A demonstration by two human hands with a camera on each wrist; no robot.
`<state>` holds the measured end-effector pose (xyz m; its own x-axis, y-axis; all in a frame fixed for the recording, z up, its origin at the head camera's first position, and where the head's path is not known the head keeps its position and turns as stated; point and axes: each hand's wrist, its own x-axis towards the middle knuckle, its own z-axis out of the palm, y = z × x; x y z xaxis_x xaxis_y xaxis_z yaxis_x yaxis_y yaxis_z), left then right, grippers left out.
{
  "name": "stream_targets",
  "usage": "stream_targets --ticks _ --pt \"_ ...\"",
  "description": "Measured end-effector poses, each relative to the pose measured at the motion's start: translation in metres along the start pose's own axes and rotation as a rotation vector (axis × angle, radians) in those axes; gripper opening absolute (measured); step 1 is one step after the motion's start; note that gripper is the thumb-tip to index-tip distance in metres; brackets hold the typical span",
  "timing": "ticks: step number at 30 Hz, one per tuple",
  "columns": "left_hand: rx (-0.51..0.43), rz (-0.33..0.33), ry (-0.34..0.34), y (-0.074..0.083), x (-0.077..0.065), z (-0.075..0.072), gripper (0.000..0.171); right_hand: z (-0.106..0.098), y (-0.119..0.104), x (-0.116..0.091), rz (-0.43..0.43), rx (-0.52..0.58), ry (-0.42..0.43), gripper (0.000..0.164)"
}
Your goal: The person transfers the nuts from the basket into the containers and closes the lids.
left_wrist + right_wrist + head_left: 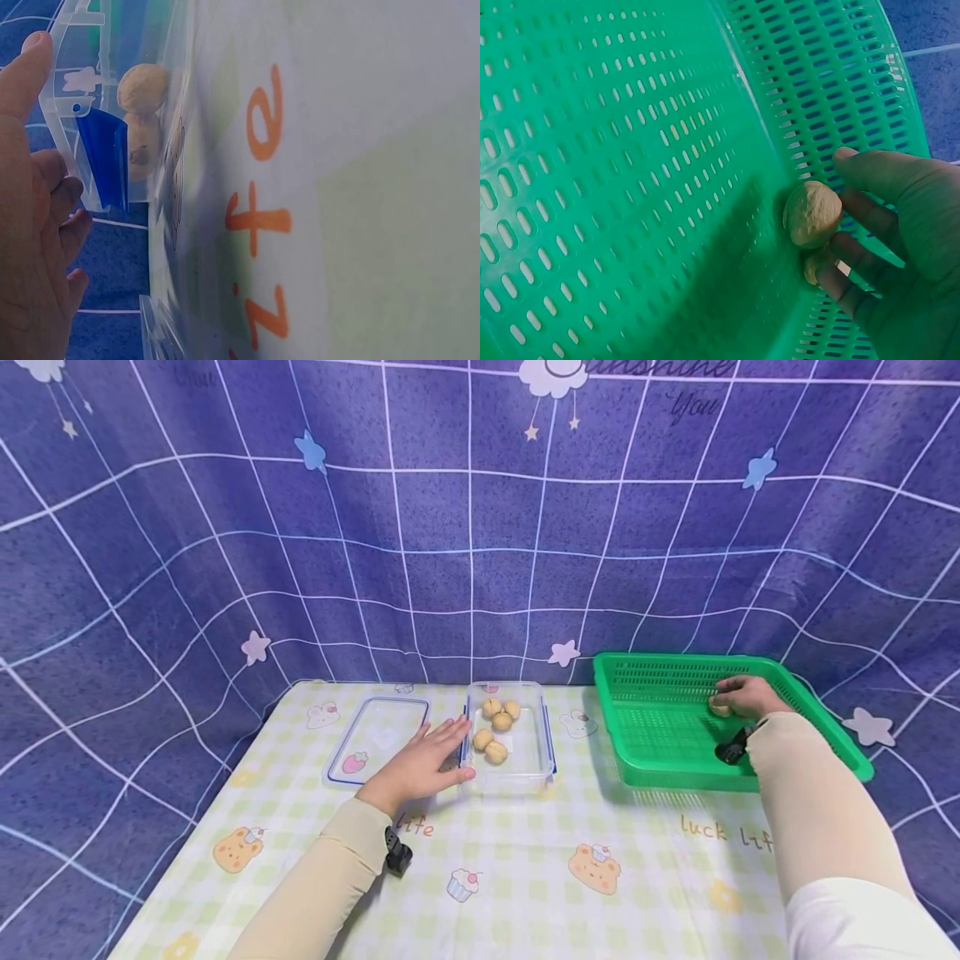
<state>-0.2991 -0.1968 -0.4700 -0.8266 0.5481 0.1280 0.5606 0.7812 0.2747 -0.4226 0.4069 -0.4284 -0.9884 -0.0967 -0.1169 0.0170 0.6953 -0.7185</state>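
Note:
Several walnuts [502,722] lie in a clear plastic box [534,760] with blue side clips. My left hand [423,762] is at the box's left side, fingers extended and fingertips right at its rim. In the left wrist view a blue clip [105,161] hangs beside the fingers. Inside the green basket [660,770], my right hand [750,697] reaches to a walnut [812,214] by the perforated wall. Its fingers bend loosely beside that walnut, with the thumb held apart from it. A second walnut [811,268] is partly hidden behind the fingers.
A clear lid with a blue seal [379,739] lies flat on the table, left of the box. The patterned tablecloth [525,877] covers the table. Behind it hangs a blue gridded curtain [480,577], close to the box and basket.

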Motion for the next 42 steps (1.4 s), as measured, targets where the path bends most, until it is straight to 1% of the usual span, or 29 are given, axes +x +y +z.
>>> stream_targets --ticks 6,15,18,23,26,35,39,42 --pt "-0.006 -0.003 0.003 0.0 0.0 0.0 0.09 0.001 -0.001 0.001 -0.012 -0.044 -0.003 0.059" --pt "-0.009 -0.009 -0.003 0.001 0.0 0.001 0.089 0.002 -0.003 0.001 -0.043 -0.111 -0.044 0.055" --pt "-0.012 -0.01 -0.007 0.001 0.0 0.0 0.089 0.003 -0.003 0.0 -0.024 -0.111 -0.078 0.054" --pt "-0.017 -0.006 -0.008 0.003 -0.001 -0.002 0.089 0.004 -0.007 -0.003 0.021 -0.077 -0.191 0.058" --pt "-0.016 -0.006 -0.008 0.003 -0.001 -0.004 0.088 0.006 -0.011 -0.007 0.026 -0.068 -0.219 0.058" --pt "-0.014 -0.014 -0.017 0.002 0.0 -0.002 0.088 0.006 -0.012 -0.008 0.0 -0.079 -0.209 0.054" --pt "-0.016 -0.009 -0.014 0.001 0.0 -0.001 0.089 0.005 -0.012 -0.005 -0.007 -0.068 -0.182 0.053" --pt "-0.017 0.0 -0.002 0.001 0.0 -0.001 0.089 0.006 -0.015 -0.003 -0.018 -0.037 -0.149 0.052"
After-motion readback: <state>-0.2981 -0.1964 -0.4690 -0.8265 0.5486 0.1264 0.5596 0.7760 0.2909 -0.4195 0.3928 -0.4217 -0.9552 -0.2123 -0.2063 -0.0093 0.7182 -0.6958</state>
